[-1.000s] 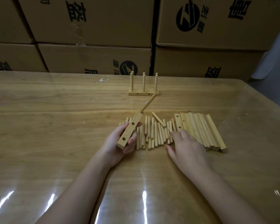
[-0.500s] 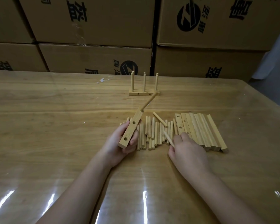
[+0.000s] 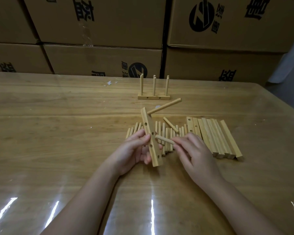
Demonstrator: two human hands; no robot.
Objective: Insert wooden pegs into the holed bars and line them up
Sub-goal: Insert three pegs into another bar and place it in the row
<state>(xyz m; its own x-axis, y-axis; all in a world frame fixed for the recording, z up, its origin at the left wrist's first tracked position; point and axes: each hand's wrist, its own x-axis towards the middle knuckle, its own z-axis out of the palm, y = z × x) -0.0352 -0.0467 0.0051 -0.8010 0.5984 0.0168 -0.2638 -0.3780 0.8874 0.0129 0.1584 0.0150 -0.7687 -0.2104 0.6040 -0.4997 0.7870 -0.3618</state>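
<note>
Your left hand grips the holed bar, fingers curled behind it and thumb on its front face. The bar is held low over the table, just in front of you, and runs away from you. One inserted peg juts from the bar's far end toward the right. Your right hand pinches a second peg between thumb and fingertips, its free end right at the bar beside a middle hole. You cannot tell whether it has entered.

Beneath your hands a row of loose pegs lies on the table, and just to their right a pack of spare bars lies side by side. Farther back a finished bar rests flat with three pegs upright.

The table is light wood grain under a glossy clear cover that throws back white streaks of light near you. A small white scrap lies toward the far edge. Stacked cardboard boxes with black printed logos wall off the room behind.
</note>
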